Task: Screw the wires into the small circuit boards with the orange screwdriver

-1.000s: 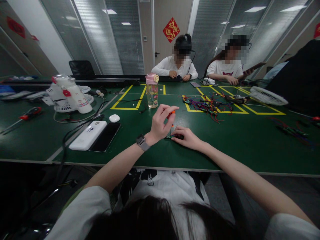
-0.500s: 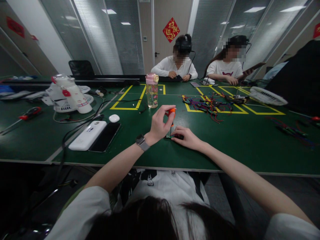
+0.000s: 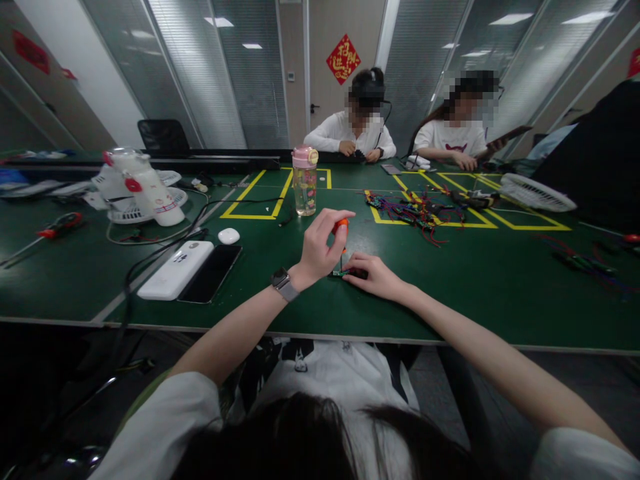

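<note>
My left hand (image 3: 320, 239) is closed around the orange handle of a screwdriver (image 3: 343, 225), which stands upright. The thin shaft points down to a small green circuit board (image 3: 338, 273) on the table. With its fingers at the board's right end, my right hand (image 3: 373, 275) presses it to the tabletop. A dark part, partly covered by those fingers, is attached beside the board. Exactly where the screwdriver's tip touches is too small to make out.
A pink-lidded bottle (image 3: 305, 181) stands ahead. Tangled wired boards (image 3: 417, 208) lie right of it. Left are a white power bank (image 3: 176, 270), a black phone (image 3: 210, 273), a white case (image 3: 229, 236), and a red-handled screwdriver (image 3: 60, 225). Two people sit across the table (image 3: 280, 313).
The fingers of my left hand have shifted slightly on the screwdriver's handle. My right hand and the board have stayed in place.
</note>
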`<state>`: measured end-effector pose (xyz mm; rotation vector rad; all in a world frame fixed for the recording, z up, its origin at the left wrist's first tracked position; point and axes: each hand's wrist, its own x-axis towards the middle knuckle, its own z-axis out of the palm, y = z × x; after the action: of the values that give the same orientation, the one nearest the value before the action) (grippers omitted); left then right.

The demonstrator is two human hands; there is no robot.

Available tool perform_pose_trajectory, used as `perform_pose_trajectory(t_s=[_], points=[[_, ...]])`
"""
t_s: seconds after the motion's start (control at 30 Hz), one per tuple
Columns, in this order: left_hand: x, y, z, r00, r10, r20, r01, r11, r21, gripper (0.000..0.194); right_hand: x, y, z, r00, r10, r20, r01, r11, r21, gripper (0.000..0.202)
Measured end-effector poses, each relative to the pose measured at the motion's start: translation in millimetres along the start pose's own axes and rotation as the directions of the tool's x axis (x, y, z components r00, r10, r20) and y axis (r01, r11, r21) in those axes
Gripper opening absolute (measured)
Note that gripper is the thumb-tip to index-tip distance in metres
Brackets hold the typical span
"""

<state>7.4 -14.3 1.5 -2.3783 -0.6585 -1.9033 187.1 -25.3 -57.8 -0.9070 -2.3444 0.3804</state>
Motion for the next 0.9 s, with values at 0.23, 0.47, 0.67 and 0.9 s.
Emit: perform_pose_trajectory(t_s=[0.23,0.47,0.67,0.9], points=[[-0.8,-1.5,1.5,1.0,0.006,0.009,-0.006,1.0,-0.006,0.019,-0.2,0.7,0.6,1.0,0.005,0.0,-0.005,1.0,-0.011,0.014],[-0.1,-0.2,0.2,1.0,0.018,-0.001,-0.018,1.0,-0.004,0.021,0.0,1.3,0.8,1.0,0.001,0.002,-0.001,1.0,-0.006,0.014],[0.9,0.3,-0.8,0.999,0.04,0.006,-0.04,0.999,-0.008,0.03,0.5,-1.5,-0.7,1.0,0.011,0.006,-0.011,1.0,0.009,0.013],[1.1,0.6,1.1,0.998,0.027,-0.05,-0.028,1.0,-0.012,0.02,0.3,-0.3,0.4,1.0,0.006,0.005,-0.006,1.0,0.016,0.014]])
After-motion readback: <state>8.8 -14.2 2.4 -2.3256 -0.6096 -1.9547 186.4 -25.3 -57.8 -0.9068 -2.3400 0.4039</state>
